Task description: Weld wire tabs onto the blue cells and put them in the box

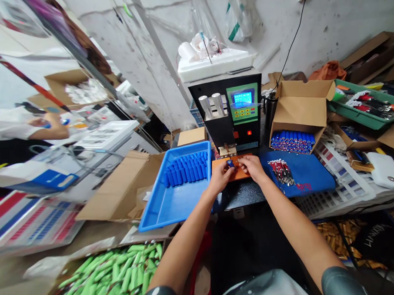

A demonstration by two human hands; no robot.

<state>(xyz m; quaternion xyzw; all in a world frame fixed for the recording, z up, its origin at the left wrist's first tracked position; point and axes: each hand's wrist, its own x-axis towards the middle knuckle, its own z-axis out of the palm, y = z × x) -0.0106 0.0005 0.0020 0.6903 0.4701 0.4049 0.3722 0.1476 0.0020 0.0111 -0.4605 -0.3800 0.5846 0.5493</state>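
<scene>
My left hand [221, 174] is closed round a blue cylindrical battery cell [231, 163], its end toward the spot welder's electrodes [228, 150]. Just right of it, my right hand [252, 167] has its fingers pinched together; whatever they hold is too small to make out. Both hands rest over an orange board [242, 175] at the foot of the black spot welder [216, 133], whose lit screen [242, 99] faces me. On the left, a blue tray [173, 209] holds rows of blue cells [186, 170]. Red and black wire leads [282, 172] lie on a blue mat [312, 173] to the right.
Behind the mat stands an open cardboard box [301, 101] of blue cells. A green bin [372, 118] with wires is at the far right. Green-wrapped cells [124, 272] fill a box at lower left. A co-worker's arm [54, 127] shows at far left.
</scene>
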